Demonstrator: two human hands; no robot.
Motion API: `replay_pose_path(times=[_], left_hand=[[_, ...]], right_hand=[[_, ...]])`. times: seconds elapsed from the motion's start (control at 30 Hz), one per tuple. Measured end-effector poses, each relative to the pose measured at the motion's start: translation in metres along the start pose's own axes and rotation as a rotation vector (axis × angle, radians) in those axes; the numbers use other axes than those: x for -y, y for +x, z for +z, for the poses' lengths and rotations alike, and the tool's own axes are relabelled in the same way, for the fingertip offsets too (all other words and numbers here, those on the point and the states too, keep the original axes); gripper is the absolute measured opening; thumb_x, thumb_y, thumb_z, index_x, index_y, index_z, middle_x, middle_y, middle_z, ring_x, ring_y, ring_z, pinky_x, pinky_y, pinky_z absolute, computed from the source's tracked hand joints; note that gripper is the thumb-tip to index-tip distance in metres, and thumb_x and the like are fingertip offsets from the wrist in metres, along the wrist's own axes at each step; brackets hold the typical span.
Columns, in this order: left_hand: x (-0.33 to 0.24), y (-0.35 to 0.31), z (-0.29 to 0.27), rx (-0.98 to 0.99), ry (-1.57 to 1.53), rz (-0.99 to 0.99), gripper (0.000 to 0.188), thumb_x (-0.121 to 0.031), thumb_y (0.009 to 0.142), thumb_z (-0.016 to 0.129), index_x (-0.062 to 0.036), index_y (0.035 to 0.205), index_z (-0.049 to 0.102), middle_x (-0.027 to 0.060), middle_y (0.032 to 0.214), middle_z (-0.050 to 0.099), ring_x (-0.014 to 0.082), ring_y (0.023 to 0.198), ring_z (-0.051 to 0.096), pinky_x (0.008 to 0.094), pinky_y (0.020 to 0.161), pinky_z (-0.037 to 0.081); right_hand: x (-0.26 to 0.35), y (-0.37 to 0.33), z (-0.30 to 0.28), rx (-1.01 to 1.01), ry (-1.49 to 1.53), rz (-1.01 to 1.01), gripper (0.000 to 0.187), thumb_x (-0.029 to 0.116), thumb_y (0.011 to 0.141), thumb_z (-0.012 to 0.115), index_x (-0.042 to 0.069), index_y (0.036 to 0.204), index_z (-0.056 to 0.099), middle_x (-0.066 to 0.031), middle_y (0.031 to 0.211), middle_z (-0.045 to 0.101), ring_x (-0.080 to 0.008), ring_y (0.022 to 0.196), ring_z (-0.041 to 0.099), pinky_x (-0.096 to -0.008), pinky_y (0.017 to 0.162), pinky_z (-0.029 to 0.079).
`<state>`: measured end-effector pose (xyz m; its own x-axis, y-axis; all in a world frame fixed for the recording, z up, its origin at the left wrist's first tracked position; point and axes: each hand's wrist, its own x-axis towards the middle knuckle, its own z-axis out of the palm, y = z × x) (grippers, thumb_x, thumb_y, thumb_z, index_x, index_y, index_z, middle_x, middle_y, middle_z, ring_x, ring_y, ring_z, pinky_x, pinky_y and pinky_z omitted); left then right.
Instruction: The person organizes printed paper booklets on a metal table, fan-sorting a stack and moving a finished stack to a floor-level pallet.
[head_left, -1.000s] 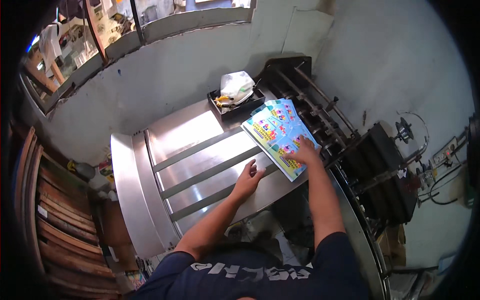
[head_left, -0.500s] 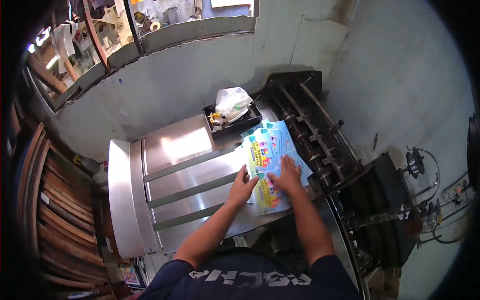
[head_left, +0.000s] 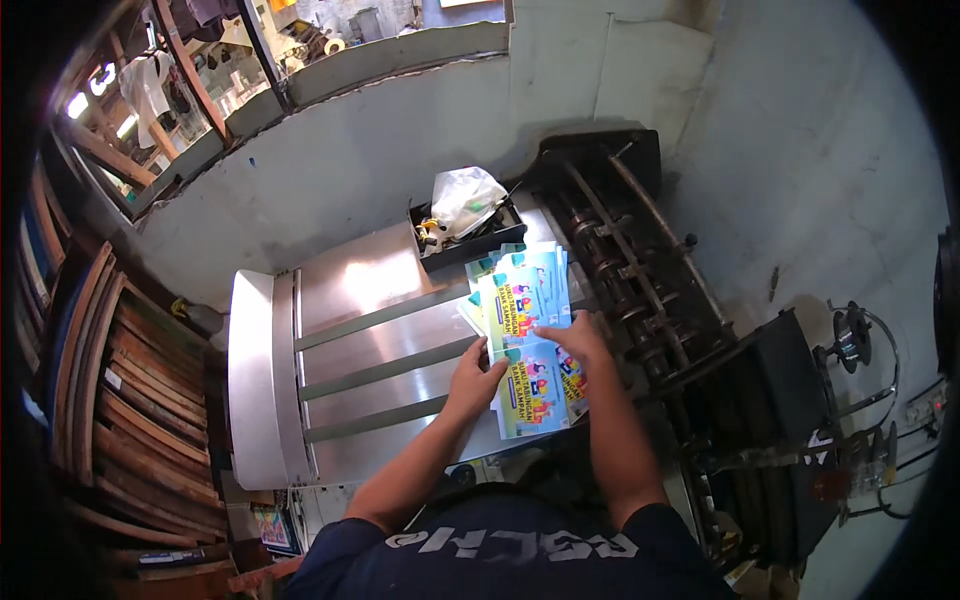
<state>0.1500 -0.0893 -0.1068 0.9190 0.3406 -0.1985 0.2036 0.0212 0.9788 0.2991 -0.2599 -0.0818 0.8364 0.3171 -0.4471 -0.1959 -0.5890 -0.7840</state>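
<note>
Blue and yellow printed covers (head_left: 515,312) lie in a loose, overlapping stack between our two hands. Our left hand (head_left: 473,385) sits at the stack's eight o'clock, its fingers (head_left: 482,349) lightly curled by the near-left edge, with the thumb visibly spread apart from them; whether they press that edge we cannot tell. Our right hand (head_left: 580,341) is at three o'clock, its thumb reaching in over a cover and its other fingers bent at the right side. They may be pinching a cover there, but the gap is hidden and we cannot tell.

To square such a pile well, we think, we should keep the left fingers as a soft fence and tap the right edges inward, bringing in the strays at eleven o'clock without creasing corners or smearing the print.

Beneath everything is a shiny metal desk (head_left: 350,352) crossed by dark strips (head_left: 390,372). Beyond the stack, at eleven o'clock, a black tray (head_left: 480,247) holds a white plastic bag (head_left: 465,200). At two o'clock stands a dark roller machine (head_left: 630,265); well apart, toward nine, wooden boards (head_left: 160,410) are racked.
</note>
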Motion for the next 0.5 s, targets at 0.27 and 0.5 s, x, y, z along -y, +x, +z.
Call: replay_pose_path(times=[0.27, 0.5], left_hand=[[0.018, -0.003, -0.014, 0.104, -0.182, -0.062, 0.071, -0.02, 0.092, 0.067, -0.0025, 0.149, 0.029, 0.0224, 0.134, 0.051, 0.0259, 0.119, 0.054, 0.0346, 0.096, 0.046], [-0.03, -0.081, -0.148, -0.486, 0.145, 0.416, 0.106, -0.02, 0.076, 0.083, -0.0018, 0.153, 0.012, 0.0217, 0.149, 0.035, 0.0316, 0.142, 0.029, 0.0459, 0.115, 0.027]], right_hand=[[0.021, -0.034, 0.019, 0.021, -0.179, -0.18, 0.066, 0.017, 0.071, 0.081, 0.001, 0.126, 0.048, -0.0226, 0.115, 0.065, -0.035, 0.106, 0.065, -0.0444, 0.09, 0.051], [0.147, -0.142, 0.041, 0.067, -0.878, -0.568, 0.042, 0.013, 0.081, 0.068, 0.006, 0.119, 0.052, -0.0167, 0.101, 0.069, -0.0369, 0.087, 0.068, -0.0479, 0.076, 0.053]])
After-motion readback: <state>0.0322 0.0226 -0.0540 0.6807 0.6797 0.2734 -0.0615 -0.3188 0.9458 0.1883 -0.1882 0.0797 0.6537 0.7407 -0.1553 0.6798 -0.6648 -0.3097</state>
